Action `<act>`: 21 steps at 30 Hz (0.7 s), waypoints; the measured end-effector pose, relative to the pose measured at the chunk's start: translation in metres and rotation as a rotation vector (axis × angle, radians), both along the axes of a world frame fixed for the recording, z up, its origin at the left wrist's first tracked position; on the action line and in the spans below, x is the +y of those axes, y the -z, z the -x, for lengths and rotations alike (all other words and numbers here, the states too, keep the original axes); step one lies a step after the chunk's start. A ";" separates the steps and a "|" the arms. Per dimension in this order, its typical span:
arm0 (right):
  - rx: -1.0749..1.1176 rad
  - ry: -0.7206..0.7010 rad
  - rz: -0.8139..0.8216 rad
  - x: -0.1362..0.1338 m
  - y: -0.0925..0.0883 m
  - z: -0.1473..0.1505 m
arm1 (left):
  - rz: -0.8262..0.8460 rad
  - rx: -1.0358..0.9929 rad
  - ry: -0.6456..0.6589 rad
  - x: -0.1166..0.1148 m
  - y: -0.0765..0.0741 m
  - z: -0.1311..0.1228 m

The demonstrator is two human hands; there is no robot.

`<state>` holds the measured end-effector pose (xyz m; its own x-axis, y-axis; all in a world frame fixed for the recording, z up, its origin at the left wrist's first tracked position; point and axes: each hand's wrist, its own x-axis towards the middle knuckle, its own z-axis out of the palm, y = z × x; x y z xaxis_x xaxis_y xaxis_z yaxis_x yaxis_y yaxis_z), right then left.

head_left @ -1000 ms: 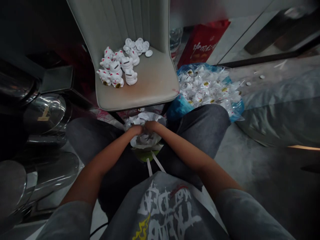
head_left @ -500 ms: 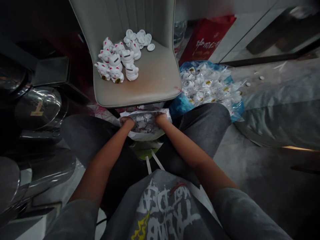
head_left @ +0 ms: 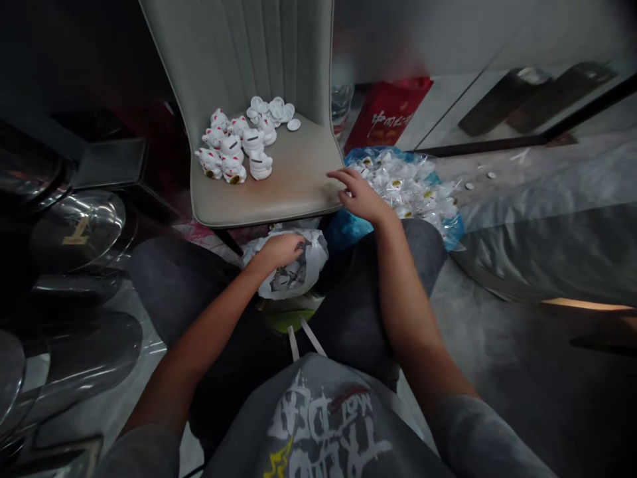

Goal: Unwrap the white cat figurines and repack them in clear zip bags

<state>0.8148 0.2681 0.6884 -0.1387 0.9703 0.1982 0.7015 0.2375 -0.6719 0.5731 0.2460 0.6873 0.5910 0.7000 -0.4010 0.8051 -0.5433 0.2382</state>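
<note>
Gray chair (head_left: 303,176) ahead, blue bag (head_left: 348,229) of plastic-wrapped figurines on the floor to its right, white bag (head_left: 314,260) between the knees. Hands apart: right hand (head_left: 362,196) by the seat's front right corner, fingers spread; left hand (head_left: 283,250) at the white bag's mouth, fingertips hidden, can't tell if gripping. White cat figurines (head_left: 231,147) clustered seat-left, white discs (head_left: 277,108) behind.

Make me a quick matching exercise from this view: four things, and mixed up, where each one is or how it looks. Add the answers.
1. left hand
2. right hand
3. loose cat figurines
4. blue bag

A. grouped on the chair seat
B. heaped full
C. at the mouth of the white bag
D. open, near the seat's right edge

Pairs: 1-C, 2-D, 3-A, 4-B
</note>
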 end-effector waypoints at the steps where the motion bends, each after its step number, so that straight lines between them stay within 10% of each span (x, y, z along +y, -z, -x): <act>1: -0.073 0.035 0.056 -0.003 0.000 -0.013 | -0.026 -0.090 0.029 0.001 -0.009 -0.001; 6: -0.359 0.050 0.741 -0.018 0.002 -0.030 | -0.177 -0.334 -0.057 0.023 -0.036 0.009; 12: -0.379 0.253 0.311 -0.011 -0.004 -0.007 | -0.254 -0.347 -0.154 0.050 -0.032 0.029; 17: -0.494 0.244 0.649 -0.011 0.001 0.007 | -0.300 -0.453 -0.193 0.056 -0.029 0.042; 21: -0.539 0.325 0.623 -0.013 -0.004 0.018 | -0.479 -0.464 -0.286 0.062 -0.034 0.061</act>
<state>0.7970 0.2553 0.6929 0.2404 0.8877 -0.3926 0.9292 -0.3275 -0.1714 0.5124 0.3079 0.7215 0.3934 0.8886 0.2359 0.8048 -0.4569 0.3789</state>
